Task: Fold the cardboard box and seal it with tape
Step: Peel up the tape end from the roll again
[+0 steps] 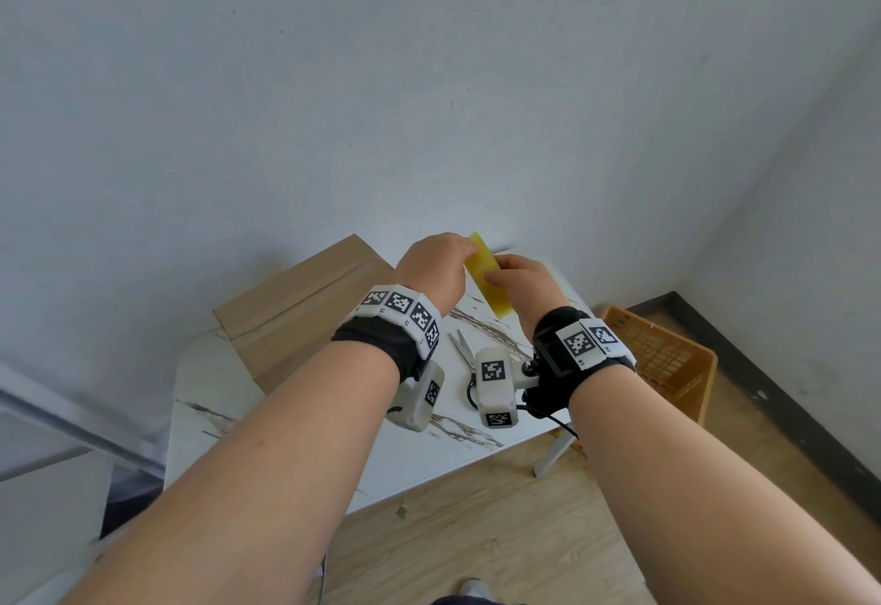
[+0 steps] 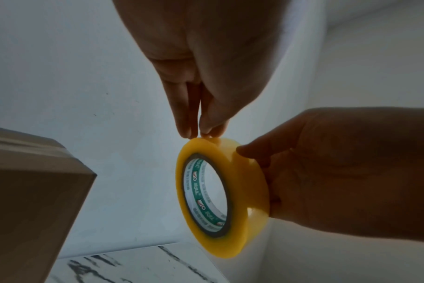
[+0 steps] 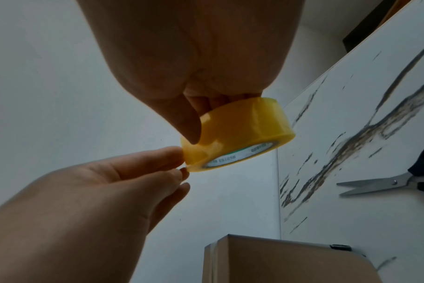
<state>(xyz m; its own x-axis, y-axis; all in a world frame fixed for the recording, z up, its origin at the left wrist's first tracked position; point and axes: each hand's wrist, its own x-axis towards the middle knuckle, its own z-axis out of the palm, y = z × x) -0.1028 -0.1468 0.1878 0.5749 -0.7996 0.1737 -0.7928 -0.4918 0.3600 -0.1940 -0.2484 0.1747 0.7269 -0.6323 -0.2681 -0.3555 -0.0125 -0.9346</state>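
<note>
A yellow tape roll [image 1: 488, 280] is held up in the air above the table, between both hands. My right hand [image 1: 500, 271] grips it, thumb on the outer face and fingers behind, as the left wrist view shows on the roll [image 2: 230, 191]. My left hand [image 1: 465, 249] pinches the roll's outer layer at its rim with thumb and fingertips [image 3: 183, 162]. In the right wrist view the roll [image 3: 242, 132] hangs under my right hand [image 3: 203, 118]. The folded brown cardboard box [image 1: 295, 304] stands on the table's left side, below and left of both hands.
Black-handled scissors [image 1: 465, 352] lie open on the white marbled table [image 1: 429, 452], under my wrists. An orange plastic crate [image 1: 662, 356] stands on the wooden floor to the right of the table. A grey wall rises right behind the table.
</note>
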